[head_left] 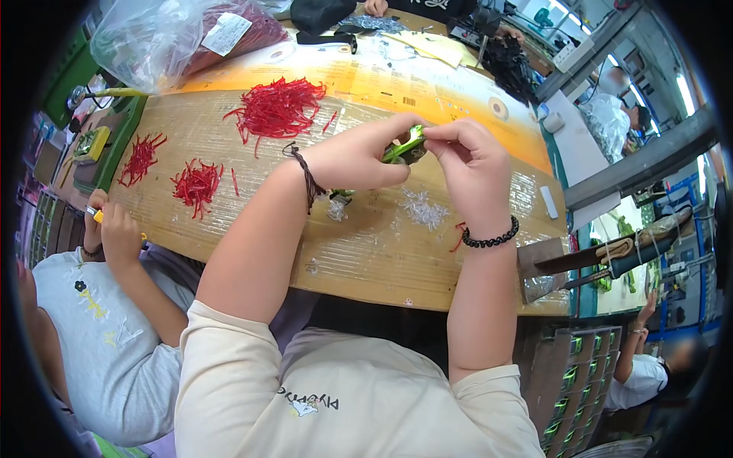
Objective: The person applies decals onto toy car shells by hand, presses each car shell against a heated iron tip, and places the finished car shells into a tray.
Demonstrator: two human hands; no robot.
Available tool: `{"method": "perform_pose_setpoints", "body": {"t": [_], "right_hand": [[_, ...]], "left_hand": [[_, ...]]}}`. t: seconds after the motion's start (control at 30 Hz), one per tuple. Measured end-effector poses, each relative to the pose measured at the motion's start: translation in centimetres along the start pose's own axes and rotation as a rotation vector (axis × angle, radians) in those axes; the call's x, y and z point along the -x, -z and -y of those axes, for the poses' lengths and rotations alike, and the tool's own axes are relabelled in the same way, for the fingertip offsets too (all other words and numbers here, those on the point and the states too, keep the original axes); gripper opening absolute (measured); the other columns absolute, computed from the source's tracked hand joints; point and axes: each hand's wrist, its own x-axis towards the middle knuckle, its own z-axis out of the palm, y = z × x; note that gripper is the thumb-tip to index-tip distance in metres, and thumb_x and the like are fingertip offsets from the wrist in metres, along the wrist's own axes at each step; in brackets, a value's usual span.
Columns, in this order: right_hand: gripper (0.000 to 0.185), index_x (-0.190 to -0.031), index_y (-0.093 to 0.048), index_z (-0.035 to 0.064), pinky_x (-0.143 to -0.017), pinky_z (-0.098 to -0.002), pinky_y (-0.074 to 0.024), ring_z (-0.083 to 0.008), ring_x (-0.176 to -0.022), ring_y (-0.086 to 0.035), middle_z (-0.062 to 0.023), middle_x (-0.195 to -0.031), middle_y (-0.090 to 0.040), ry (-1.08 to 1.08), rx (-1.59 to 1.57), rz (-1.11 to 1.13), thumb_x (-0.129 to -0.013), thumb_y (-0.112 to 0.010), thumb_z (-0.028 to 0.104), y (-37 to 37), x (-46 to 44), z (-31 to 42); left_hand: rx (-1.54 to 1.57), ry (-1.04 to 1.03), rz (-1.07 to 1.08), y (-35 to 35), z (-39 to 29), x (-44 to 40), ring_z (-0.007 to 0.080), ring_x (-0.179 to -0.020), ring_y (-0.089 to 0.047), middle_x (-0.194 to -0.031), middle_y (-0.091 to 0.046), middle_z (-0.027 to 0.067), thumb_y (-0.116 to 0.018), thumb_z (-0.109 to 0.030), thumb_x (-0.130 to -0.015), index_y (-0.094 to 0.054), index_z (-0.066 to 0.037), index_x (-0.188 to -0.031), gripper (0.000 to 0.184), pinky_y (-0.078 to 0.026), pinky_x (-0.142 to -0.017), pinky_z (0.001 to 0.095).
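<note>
The left hand (365,157) and right hand (475,162) pinch a green part (405,150), fingertips closed. White scraps (423,211) and red strips (281,110) lie nearby.

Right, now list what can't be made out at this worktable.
All in the head view:
Part of the green piece: hidden by the left hand.
What exactly the right hand pinches: too small.
Writing on the white label: too small.
Most of the far co-worker: cut off by the top edge.
</note>
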Motion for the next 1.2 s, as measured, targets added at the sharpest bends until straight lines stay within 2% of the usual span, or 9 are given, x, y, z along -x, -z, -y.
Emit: {"method": "perform_pose_setpoints", "body": {"t": [0.17, 0.37, 0.47, 0.67, 0.77, 0.83, 0.93, 1.03, 1.2], "right_hand": [[0.011, -0.086, -0.069, -0.0008, -0.066, -0.0271, -0.05, -0.0171, -0.073, -0.064, -0.0092, -0.081, -0.064, 0.042, 0.057, 0.014, -0.079, -0.065, -0.008, 0.2, 0.1, -0.2], [0.014, -0.091, -0.071, 0.0014, -0.066, -0.0258, -0.0499, -0.0142, -0.075, -0.063, -0.0066, -0.085, -0.063, 0.001, 0.005, 0.008, -0.081, -0.065, -0.007, -0.2, 0.1, -0.4], [0.017, -0.094, -0.072, 0.0028, -0.066, -0.0244, -0.0499, -0.0124, -0.08, -0.062, -0.005, -0.09, -0.061, -0.037, -0.084, -0.016, -0.082, -0.065, -0.006, -0.6, 0.1, -0.6], [0.02, -0.1, -0.072, 0.003, -0.071, -0.0228, -0.0494, -0.0107, -0.086, -0.058, -0.0034, -0.101, -0.057, -0.116, -0.328, -0.065, -0.083, -0.065, -0.005, -1.2, 0.1, -0.2], [0.022, -0.105, -0.069, 0.0028, -0.077, -0.0238, -0.0483, -0.0112, -0.091, -0.057, -0.0035, -0.106, -0.054, -0.202, -0.493, -0.052, -0.084, -0.063, -0.002, -1.4, 0.2, 0.7], [0.027, -0.112, -0.066, 0.002, -0.083, -0.0259, -0.0473, -0.0125, -0.097, -0.057, -0.0039, -0.108, -0.053, -0.244, -0.528, -0.033, -0.086, -0.062, 0.001, -1.6, 0.2, 0.3], [0.031, -0.119, -0.06, 0.0005, -0.089, -0.0295, -0.0445, -0.014, -0.102, -0.055, -0.0045, -0.107, -0.055, -0.459, -0.835, -0.156, -0.089, -0.059, 0.01, -1.4, 0.1, 2.0], [0.04, -0.126, -0.051, -0.0013, -0.089, -0.0321, -0.0442, -0.0144, -0.102, -0.055, -0.006, -0.107, -0.057, -0.552, -0.99, -0.012, -0.091, -0.056, 0.017, -1.1, 0.1, 1.6], [0.036, -0.122, -0.049, -0.0002, -0.086, -0.0321, -0.0454, -0.0139, -0.1, -0.056, -0.0069, -0.107, -0.059, -0.571, -1.025, 0.065, -0.092, -0.054, 0.019, -1.4, 0.6, 0.6]], "left_hand": [[-0.014, -0.046, -0.006, -0.2, 0.5, -0.2, 0.0118, -0.078, -0.052, -0.093, -0.055, 0.0056, -0.061, -0.009, -0.082, -0.045, -0.006, -0.13, 0.051, -0.045, -0.068, 0.0265], [-0.02, 0.06, 0.006, -0.1, 0.0, -0.1, 0.0113, -0.083, -0.053, -0.098, -0.056, 0.0058, -0.062, -0.01, -0.081, -0.045, -0.006, -0.131, 0.053, -0.046, -0.072, 0.0265], [0.027, -0.051, -0.052, -0.3, 0.7, -0.2, 0.0145, -0.079, -0.055, -0.092, -0.056, 0.0072, -0.061, -0.014, -0.084, -0.046, -0.005, -0.125, 0.044, -0.047, -0.07, 0.0286], [0.467, -0.015, -0.098, 0.0, 0.3, -0.4, 0.0107, -0.093, -0.056, -0.106, -0.058, 0.0034, -0.048, -0.031, -0.099, -0.05, -0.006, -0.127, 0.038, -0.047, -0.076, 0.0258], [0.467, 0.074, -0.112, 0.1, 0.3, -0.4, 0.0104, -0.095, -0.057, -0.109, -0.058, 0.0037, -0.041, -0.038, -0.1, -0.051, -0.007, -0.128, 0.042, -0.048, -0.076, 0.0254], [0.471, 0.085, -0.14, 0.1, 0.4, -0.4, 0.0098, -0.096, -0.057, -0.11, -0.058, 0.0033, -0.042, -0.034, -0.1, -0.051, -0.008, -0.127, 0.039, -0.047, -0.075, 0.0248], [0.501, 0.066, -0.141, 0.0, -0.3, -0.3, 0.009, -0.096, -0.056, -0.11, -0.058, 0.0032, -0.042, -0.027, -0.099, -0.052, -0.007, -0.127, 0.035, -0.047, -0.076, 0.0252], [0.527, 0.022, -0.128, -0.3, -1.5, 0.0, 0.0084, -0.098, -0.055, -0.111, -0.058, 0.0031, -0.043, -0.021, -0.097, -0.053, -0.005, -0.125, 0.033, -0.046, -0.08, 0.0258], [0.476, -0.061, -0.099, -0.6, -0.5, -0.4, 0.0088, -0.102, -0.052, -0.111, -0.058, 0.0033, -0.044, -0.017, -0.095, -0.055, -0.002, -0.12, 0.032, -0.042, -0.089, 0.0251]]}}
